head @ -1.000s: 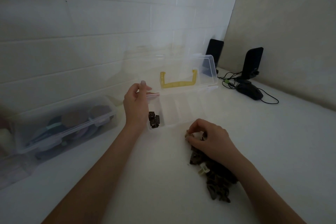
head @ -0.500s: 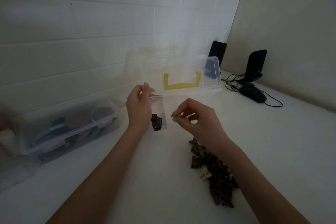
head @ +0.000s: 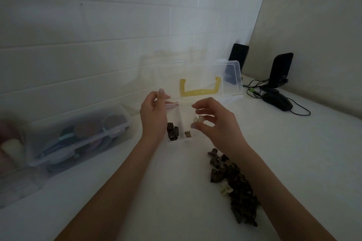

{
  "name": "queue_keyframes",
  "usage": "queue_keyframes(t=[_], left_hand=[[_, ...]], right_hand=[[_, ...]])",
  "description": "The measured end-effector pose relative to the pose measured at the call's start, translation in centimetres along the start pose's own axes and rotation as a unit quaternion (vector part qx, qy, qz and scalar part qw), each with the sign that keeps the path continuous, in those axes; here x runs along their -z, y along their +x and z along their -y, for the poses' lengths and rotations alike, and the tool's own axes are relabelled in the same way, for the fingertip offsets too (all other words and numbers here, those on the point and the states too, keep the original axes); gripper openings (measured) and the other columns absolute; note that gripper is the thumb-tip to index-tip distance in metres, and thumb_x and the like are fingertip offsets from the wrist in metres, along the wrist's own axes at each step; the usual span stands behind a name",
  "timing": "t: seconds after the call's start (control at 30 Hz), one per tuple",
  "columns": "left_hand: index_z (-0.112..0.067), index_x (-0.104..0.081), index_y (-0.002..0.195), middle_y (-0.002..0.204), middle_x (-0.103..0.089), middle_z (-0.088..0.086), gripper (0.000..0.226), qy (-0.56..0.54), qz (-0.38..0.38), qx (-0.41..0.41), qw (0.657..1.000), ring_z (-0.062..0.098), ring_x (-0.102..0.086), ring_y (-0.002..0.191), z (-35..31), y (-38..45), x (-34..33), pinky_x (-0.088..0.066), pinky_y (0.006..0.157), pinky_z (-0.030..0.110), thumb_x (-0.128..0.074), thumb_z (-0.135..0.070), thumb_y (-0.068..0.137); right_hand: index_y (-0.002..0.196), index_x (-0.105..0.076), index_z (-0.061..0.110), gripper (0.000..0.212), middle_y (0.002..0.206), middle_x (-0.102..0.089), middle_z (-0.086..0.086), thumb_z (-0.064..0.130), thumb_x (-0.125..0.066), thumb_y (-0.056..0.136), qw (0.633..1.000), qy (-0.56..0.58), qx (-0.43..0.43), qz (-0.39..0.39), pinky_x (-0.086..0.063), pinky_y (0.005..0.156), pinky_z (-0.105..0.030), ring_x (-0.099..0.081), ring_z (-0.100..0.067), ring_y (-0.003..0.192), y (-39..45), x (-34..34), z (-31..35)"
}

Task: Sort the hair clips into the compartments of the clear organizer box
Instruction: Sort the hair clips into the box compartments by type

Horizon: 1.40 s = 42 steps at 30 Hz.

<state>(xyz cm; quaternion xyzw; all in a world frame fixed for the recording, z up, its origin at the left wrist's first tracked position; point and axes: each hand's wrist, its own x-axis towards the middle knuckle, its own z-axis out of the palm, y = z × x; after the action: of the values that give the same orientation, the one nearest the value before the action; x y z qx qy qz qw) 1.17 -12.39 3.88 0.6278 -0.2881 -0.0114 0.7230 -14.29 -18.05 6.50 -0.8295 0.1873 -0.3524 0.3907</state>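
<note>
While the right hand pinches a cream clip between thumb and fingertips above the clear organizer box, the left hand grips the box's left wall. Dark clips fill the leftmost compartment; one pale clip lies in the next. A sound release would be low over that second compartment, clear of the divider. The unsorted pile waits beside the right forearm.

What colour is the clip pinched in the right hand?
Cream-white clip, pinched by the right hand; head view.
</note>
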Motion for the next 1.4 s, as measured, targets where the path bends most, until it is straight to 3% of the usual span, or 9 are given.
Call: queue_keyframes(t=[0.2,0.4,0.5,0.73,0.83,1.0,1.13,1.27,1.4], left_hand=[[-0.022,-0.057,0.069,0.074,-0.062,-0.012,0.034,-0.012,0.0,0.01,1.0,-0.004,-0.058,0.069,-0.1,0.0,0.1,-0.044,0.076,0.026,-0.043,-0.031,0.099],[-0.025,-0.056,0.068,0.076,-0.063,-0.011,0.034,-0.008,-0.004,0.007,1.0,0.005,-0.061,0.074,0.0,0.1,-0.1,-0.046,0.079,0.031,-0.043,-0.032,0.099],[-0.026,-0.057,0.067,0.077,-0.065,-0.009,0.034,-0.012,-0.003,0.007,1.0,0.014,-0.064,0.078,0.2,0.2,0.0,-0.047,0.08,0.034,-0.044,-0.034,0.098],[-0.023,-0.056,0.068,0.074,-0.062,-0.012,0.035,-0.011,0.001,0.003,1.0,-0.009,-0.059,0.065,0.1,0.1,0.0,-0.044,0.071,0.016,-0.043,-0.03,0.099],[-0.027,-0.056,0.067,0.078,-0.066,-0.004,0.035,-0.018,0.011,0.017,1.0,0.006,-0.068,0.076,0.4,0.3,0.0,-0.048,0.079,0.026,-0.043,-0.035,0.098],[-0.022,-0.056,0.068,0.074,-0.063,-0.011,0.035,-0.013,0.014,0.022,1.0,-0.006,-0.063,0.066,-0.1,0.4,0.2,-0.046,0.076,0.029,-0.043,-0.032,0.099],[-0.032,-0.059,0.065,0.074,-0.066,-0.008,0.036,-0.014,0.022,0.031,0.999,0.021,-0.071,0.078,0.4,0.8,0.4,-0.051,0.086,0.047,-0.044,-0.043,0.096],[-0.035,-0.061,0.064,0.082,-0.07,0.006,0.037,-0.003,0.03,0.035,0.999,0.026,-0.071,0.082,1.0,1.1,0.6,-0.05,0.088,0.055,-0.043,-0.056,0.089],[-0.032,-0.059,0.065,0.078,-0.066,-0.005,0.036,0.003,0.022,0.027,0.999,0.002,-0.066,0.077,0.5,0.9,0.5,-0.05,0.086,0.04,-0.043,-0.044,0.096]], right_hand=[[0.094,-0.06,0.019,0.038,0.103,-0.065,0.004,-0.012,-0.066,0.074,0.996,0.08,-0.044,0.011,-0.052,0.086,-0.022,-0.063,-0.01,0.098,-1.4,0.4,-1.6],[0.088,-0.065,0.01,0.022,0.088,-0.071,-0.004,-0.003,-0.074,0.073,0.994,0.098,-0.049,-0.021,-0.056,0.081,-0.029,-0.069,-0.017,0.085,-1.8,0.9,-2.1],[0.088,-0.065,0.014,0.022,0.086,-0.07,0.0,0.006,-0.078,0.072,0.996,0.072,-0.038,-0.041,-0.056,0.071,-0.024,-0.067,-0.012,0.082,-2.0,1.0,-1.8],[0.082,-0.062,0.019,0.019,0.085,-0.07,0.007,0.009,-0.076,0.074,0.998,0.016,-0.004,-0.063,-0.05,0.062,-0.022,-0.062,-0.009,0.074,-1.9,0.7,-1.6],[0.083,-0.064,0.017,0.014,0.094,-0.07,0.01,0.007,-0.072,0.079,0.993,-0.015,0.015,-0.114,-0.052,0.071,-0.019,-0.064,-0.005,0.08,-1.8,1.1,-2.1],[0.099,-0.071,0.023,0.02,0.121,-0.063,0.01,0.011,-0.069,0.083,0.986,-0.141,0.072,-0.045,-0.047,0.087,-0.017,-0.056,-0.002,0.106,-1.9,1.7,-3.5],[0.092,-0.073,0.024,0.017,0.1,-0.07,0.012,0.009,-0.068,0.083,0.993,-0.088,0.037,-0.072,-0.05,0.077,-0.015,-0.064,-0.005,0.09,-2.2,3.1,-3.1],[0.088,-0.073,0.029,0.019,0.081,-0.069,0.019,0.012,-0.071,0.08,0.987,-0.157,0.04,0.018,-0.047,0.066,-0.015,-0.061,-0.005,0.076,-3.1,5.4,-2.8],[0.098,-0.072,0.037,0.019,0.089,-0.068,0.024,0.03,-0.07,0.08,0.964,-0.241,0.003,0.113,-0.046,0.073,-0.015,-0.059,0.0,0.086,-4.0,5.5,-3.3]])
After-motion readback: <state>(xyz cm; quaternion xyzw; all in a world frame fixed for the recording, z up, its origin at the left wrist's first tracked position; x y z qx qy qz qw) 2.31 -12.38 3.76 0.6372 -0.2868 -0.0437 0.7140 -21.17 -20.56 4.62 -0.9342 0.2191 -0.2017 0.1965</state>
